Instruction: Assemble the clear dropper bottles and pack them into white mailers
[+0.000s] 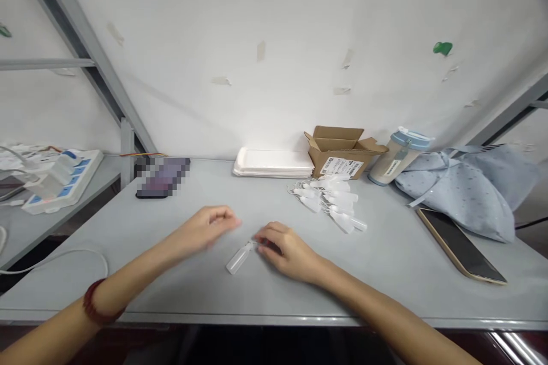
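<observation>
Near your desk's (171,291) front edge, the clear tube (238,258) slants away rightward to your nearer right hand (286,250); whether its fingertips pinch it is unclear. Your left hand (212,229) hovers apart, curled, beyond the tube's left.

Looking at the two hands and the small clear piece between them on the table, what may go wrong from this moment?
The clear piece could slip or roll, since only the right hand is at its narrow end; the left hand is apart from it.
The thin strands around the pile of white pieces might tangle, as the pieces lie overlapped.
</observation>
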`<state>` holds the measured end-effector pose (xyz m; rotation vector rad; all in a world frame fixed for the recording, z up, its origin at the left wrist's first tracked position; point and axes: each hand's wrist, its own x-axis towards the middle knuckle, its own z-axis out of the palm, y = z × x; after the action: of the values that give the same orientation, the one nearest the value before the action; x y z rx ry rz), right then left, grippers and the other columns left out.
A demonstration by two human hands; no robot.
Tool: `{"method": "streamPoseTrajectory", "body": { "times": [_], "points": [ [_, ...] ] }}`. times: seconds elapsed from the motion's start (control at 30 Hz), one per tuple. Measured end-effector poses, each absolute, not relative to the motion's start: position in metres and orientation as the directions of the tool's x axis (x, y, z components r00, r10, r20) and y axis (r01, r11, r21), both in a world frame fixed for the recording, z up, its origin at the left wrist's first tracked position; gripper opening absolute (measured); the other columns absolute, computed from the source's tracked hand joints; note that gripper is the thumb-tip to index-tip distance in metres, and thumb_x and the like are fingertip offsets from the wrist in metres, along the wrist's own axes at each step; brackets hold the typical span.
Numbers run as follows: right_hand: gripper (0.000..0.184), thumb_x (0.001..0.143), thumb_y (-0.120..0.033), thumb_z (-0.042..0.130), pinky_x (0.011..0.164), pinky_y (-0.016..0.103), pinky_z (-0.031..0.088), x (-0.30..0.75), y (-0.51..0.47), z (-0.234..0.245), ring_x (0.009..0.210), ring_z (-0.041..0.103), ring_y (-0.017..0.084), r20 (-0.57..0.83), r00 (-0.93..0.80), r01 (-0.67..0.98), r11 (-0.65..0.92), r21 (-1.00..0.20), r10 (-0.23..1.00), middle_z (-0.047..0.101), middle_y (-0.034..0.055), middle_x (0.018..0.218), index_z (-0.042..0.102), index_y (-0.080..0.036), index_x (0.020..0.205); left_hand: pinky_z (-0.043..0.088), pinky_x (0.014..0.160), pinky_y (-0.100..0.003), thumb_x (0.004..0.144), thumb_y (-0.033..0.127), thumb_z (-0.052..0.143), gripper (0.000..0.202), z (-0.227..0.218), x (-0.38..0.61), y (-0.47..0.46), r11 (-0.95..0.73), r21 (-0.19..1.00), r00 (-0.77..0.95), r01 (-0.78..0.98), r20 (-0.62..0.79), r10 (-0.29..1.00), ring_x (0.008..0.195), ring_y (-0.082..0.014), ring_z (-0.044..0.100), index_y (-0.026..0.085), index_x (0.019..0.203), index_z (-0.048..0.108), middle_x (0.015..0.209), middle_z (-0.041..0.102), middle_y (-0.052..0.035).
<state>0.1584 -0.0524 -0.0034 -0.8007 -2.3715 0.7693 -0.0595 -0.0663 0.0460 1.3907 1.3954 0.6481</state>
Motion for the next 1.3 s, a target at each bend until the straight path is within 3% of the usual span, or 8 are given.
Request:
{"method": "streamPoseTrajectory", "body": {
  "times": [0.1, 0.17, 0.27, 0.53, 0.77, 0.87, 1.0, 1.3],
  "points": [
    [0.02, 0.085, -0.014, 0.055, 0.082, 0.034, 0.047, 0.157, -0.053, -0.008, 0.09, 0.056, 0.019, 0.323, -0.689, 0.388, 0.707, -0.591, 0.648, 0.063, 0.0088, 0.097, 0.062, -0.017, 0.103, 0.027, 0.053, -0.026, 0.071, 0.054, 0.058, 0.034, 0.039, -0.057, -0.09, -0.019, 0.604, 0.168, 0.797, -0.192, 0.967, 0.056, -0.0162, 0.045, 0.021, 0.069, 0.058, 0.06, 0.048, 0.0015],
    [0.021, 0.084, -0.013, 0.056, 0.084, 0.035, 0.047, 0.158, -0.052, -0.01, 0.093, 0.056, 0.02, 0.339, -0.681, 0.4, 0.718, -0.569, 0.648, 0.062, 0.0089, 0.099, 0.062, -0.018, 0.103, 0.028, 0.056, -0.027, 0.074, 0.05, 0.055, 0.029, 0.033, -0.053, -0.098, -0.092, 0.451, 0.181, 0.888, -0.157, 0.971, 0.061, -0.0194, 0.049, 0.021, 0.07, 0.056, 0.065, 0.055, -0.0011],
    [0.019, 0.085, -0.012, 0.056, 0.082, 0.036, 0.048, 0.157, -0.052, -0.013, 0.091, 0.056, 0.02, 0.34, -0.688, 0.415, 0.732, -0.541, 0.641, 0.062, 0.0081, 0.098, 0.064, -0.019, 0.1, 0.027, 0.056, -0.029, 0.077, 0.039, 0.047, 0.022, 0.029, -0.046, -0.099, -0.177, 0.357, 0.253, 0.917, -0.179, 0.951, 0.061, -0.0201, 0.051, 0.021, 0.065, 0.05, 0.067, 0.059, -0.0028],
    [0.022, 0.086, -0.009, 0.052, 0.079, 0.033, 0.049, 0.159, -0.045, -0.019, 0.088, 0.058, 0.019, 0.422, -0.61, 0.422, 0.726, -0.543, 0.671, 0.062, 0.0082, 0.095, 0.066, -0.019, 0.099, 0.026, 0.053, -0.028, 0.08, 0.034, 0.043, 0.021, 0.023, -0.033, -0.08, -0.257, 0.34, 0.323, 0.905, -0.153, 0.934, 0.058, -0.0181, 0.05, 0.021, 0.063, 0.041, 0.064, 0.055, -0.0008],
    [0.042, 0.085, -0.008, 0.042, 0.078, 0.043, 0.045, 0.179, -0.026, -0.012, 0.095, 0.055, 0.026, 0.555, -0.558, 0.575, 0.77, -0.276, 0.616, 0.06, 0.0149, 0.106, 0.053, -0.015, 0.125, 0.029, 0.054, -0.028, 0.085, 0.037, 0.042, 0.022, 0.021, -0.003, -0.038, -0.324, 0.361, 0.336, 0.874, 0.031, 0.941, 0.06, -0.0189, 0.053, 0.021, 0.07, 0.043, 0.068, 0.059, -0.0026],
    [0.037, 0.086, -0.014, 0.045, 0.081, 0.042, 0.044, 0.189, -0.019, -0.005, 0.097, 0.054, 0.025, 0.596, -0.479, 0.58, 0.742, -0.336, 0.644, 0.059, 0.0119, 0.107, 0.057, -0.02, 0.12, 0.029, 0.051, -0.028, 0.088, 0.038, 0.039, 0.022, 0.011, 0.012, -0.02, -0.38, 0.385, 0.38, 0.841, 0.081, 0.922, 0.059, -0.0193, 0.055, 0.02, 0.077, 0.046, 0.07, 0.061, -0.0036],
    [0.02, 0.089, -0.02, 0.049, 0.08, 0.039, 0.044, 0.193, -0.013, -0.002, 0.089, 0.054, 0.022, 0.587, -0.367, 0.58, 0.671, -0.462, 0.721, 0.059, 0.0084, 0.094, 0.068, -0.021, 0.096, 0.03, 0.051, -0.028, 0.087, 0.034, 0.041, 0.017, -0.006, 0.023, -0.01, -0.434, 0.373, 0.423, 0.82, 0.114, 0.899, 0.063, -0.021, 0.06, 0.019, 0.086, 0.049, 0.074, 0.064, -0.0045],
    [0.009, 0.082, -0.023, 0.057, 0.086, 0.039, 0.042, 0.191, -0.01, -0.002, 0.093, 0.052, 0.023, 0.542, -0.318, 0.563, 0.615, -0.552, 0.778, 0.057, 0.0063, 0.091, 0.064, -0.021, 0.086, 0.035, 0.053, -0.027, 0.088, 0.033, 0.041, 0.018, -0.016, 0.024, -0.016, -0.432, 0.368, 0.412, 0.823, 0.135, 0.901, 0.065, -0.0211, 0.062, 0.019, 0.091, 0.052, 0.077, 0.066, -0.0042]
  ]
}}
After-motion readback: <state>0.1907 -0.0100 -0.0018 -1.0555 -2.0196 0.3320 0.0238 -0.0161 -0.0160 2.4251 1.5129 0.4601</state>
